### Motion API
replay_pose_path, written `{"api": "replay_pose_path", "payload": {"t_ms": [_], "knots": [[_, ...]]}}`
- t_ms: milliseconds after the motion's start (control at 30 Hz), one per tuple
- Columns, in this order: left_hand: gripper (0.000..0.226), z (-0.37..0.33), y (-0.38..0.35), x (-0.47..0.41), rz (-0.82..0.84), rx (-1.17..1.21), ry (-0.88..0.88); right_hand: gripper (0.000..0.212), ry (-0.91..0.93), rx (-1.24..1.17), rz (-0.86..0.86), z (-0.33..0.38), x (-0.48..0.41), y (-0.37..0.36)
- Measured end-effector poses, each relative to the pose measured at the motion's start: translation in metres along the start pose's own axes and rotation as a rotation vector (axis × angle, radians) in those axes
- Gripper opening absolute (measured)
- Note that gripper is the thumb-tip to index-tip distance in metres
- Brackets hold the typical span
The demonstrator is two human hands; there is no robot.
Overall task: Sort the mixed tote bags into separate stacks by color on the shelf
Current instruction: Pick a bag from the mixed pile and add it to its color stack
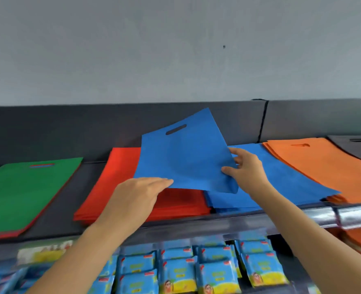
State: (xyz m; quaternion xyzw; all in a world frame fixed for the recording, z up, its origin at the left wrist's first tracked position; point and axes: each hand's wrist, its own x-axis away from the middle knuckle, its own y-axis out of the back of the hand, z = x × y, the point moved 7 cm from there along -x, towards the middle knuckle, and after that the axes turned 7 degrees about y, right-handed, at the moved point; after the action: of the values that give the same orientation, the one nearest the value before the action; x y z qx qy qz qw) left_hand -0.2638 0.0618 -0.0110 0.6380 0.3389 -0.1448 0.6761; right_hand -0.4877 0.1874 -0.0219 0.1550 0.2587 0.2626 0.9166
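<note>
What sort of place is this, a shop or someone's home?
Probably a shop: stacks of tote bags on a display shelf, rows of identical blue packets below, and a clear label rail along the edge. The right hand holds one blue bag.

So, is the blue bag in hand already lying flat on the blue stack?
No, the right hand holds the blue bag tilted up, over the red stack and blue stack.
</note>
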Motion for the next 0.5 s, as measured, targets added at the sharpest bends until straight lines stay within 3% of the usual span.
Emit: {"api": "replay_pose_path", "payload": {"t_ms": [300,400,500], "knots": [[0.052,-0.122,-0.075,-0.044,0.154,0.048,-0.065,0.059,-0.109,0.191,-0.008,-0.084,-0.014,0.113],[0.045,-0.136,-0.097,-0.051,0.318,0.030,-0.017,0.060,-0.128,0.298,0.015,-0.096,-0.021,0.130],[0.038,-0.140,-0.115,-0.050,0.453,0.036,0.037,0.061,-0.068,0.550,0.101,-0.095,-0.024,0.134]]}}
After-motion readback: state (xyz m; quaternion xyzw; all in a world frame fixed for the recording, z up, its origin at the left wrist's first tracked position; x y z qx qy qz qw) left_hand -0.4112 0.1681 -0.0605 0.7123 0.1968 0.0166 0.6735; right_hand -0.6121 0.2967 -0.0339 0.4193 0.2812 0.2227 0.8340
